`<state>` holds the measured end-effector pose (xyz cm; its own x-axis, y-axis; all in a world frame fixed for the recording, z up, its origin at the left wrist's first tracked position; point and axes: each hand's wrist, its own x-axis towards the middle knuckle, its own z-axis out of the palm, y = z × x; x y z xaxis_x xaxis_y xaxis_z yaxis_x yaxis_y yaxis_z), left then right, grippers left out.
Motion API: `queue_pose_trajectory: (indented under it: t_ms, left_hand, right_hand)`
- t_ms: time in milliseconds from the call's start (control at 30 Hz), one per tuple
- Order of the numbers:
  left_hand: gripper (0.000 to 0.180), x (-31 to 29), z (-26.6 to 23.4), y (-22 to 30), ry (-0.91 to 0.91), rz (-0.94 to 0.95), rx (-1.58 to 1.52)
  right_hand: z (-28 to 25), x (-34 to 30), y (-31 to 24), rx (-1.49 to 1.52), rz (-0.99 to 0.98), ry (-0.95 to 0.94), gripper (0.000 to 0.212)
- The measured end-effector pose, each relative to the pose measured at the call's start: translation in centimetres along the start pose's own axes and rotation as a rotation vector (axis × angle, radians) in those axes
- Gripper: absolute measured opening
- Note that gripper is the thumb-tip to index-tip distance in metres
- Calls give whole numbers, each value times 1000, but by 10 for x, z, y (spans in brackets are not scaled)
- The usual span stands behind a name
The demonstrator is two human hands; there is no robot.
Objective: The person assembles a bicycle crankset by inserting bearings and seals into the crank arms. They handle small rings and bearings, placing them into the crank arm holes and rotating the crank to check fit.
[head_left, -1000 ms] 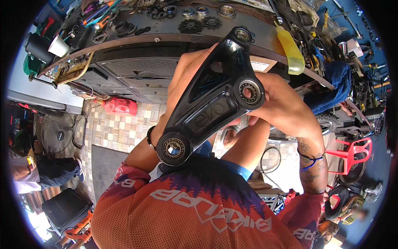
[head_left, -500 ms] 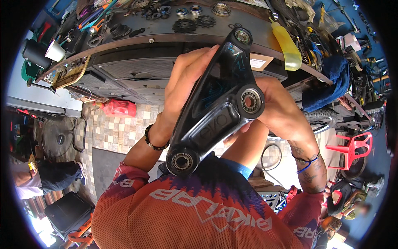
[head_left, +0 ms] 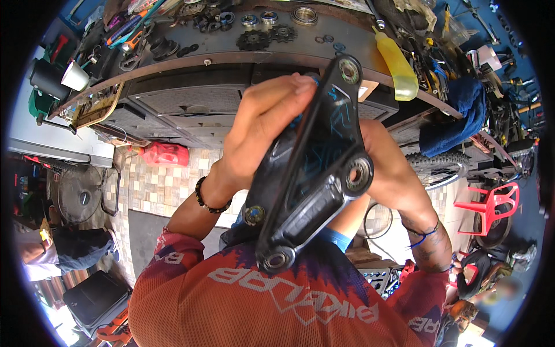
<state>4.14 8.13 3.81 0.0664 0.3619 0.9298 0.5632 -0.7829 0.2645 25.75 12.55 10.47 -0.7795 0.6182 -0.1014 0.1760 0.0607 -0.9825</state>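
A glossy black bike suspension linkage (head_left: 315,191), triangular with bearings in its corners, is held up in front of my chest. My left hand (head_left: 260,124) grips its upper left side, fingers bent over the edge. On the other side, my right hand (head_left: 378,156) holds it from behind near the middle bearing (head_left: 356,174); most of those fingers are hidden. The linkage is tilted, its narrow end low near my shirt and the other end up toward the bench. A second arm of it, with its own bearing (head_left: 254,215), shows at lower left.
Ahead lies a workbench (head_left: 225,62) with loose bearings (head_left: 304,16), toothed pulley wheels (head_left: 253,40), a yellow squeeze bottle (head_left: 399,69) and many tools. A blue cloth (head_left: 457,118) hangs at right. A red container (head_left: 165,154) and a red chair (head_left: 488,208) stand on the floor.
The linkage has turned in my hands and shifted slightly down and right, so its second arm now shows at left. My left hand has followed, its fingers bent more.
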Motion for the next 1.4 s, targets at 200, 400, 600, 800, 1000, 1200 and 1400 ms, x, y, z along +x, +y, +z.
queue_pose_trajectory:
  t_ms: [200, 400, 600, 800, 1000, 1200, 1400]
  left_hand:
    - [45, 8, -19, -6, -204, 151, -3]
    - [48, 16, -5, -5, -152, 221, 24]
    - [54, 10, 7, -10, -178, 210, 84]
    - [56, 17, 1, -7, -209, 130, 57]
    - [53, 20, -3, -5, -248, 132, 50]
    - [60, 19, 2, -13, -164, 241, 133]
    - [52, 23, -3, -7, -189, 241, 117]
  right_hand:
    - [12, -14, -10, -111, -66, 41, 32]
    - [20, -23, 4, 295, 146, 163, 36]
    - [19, -24, 15, 208, 143, 221, 25]
    - [14, -20, 14, 164, 139, 291, 27]
    - [12, -23, 11, 240, 148, 302, 26]
    - [12, -26, 9, 71, 207, 312, 41]
    - [9, -23, 9, -65, 106, 264, 44]
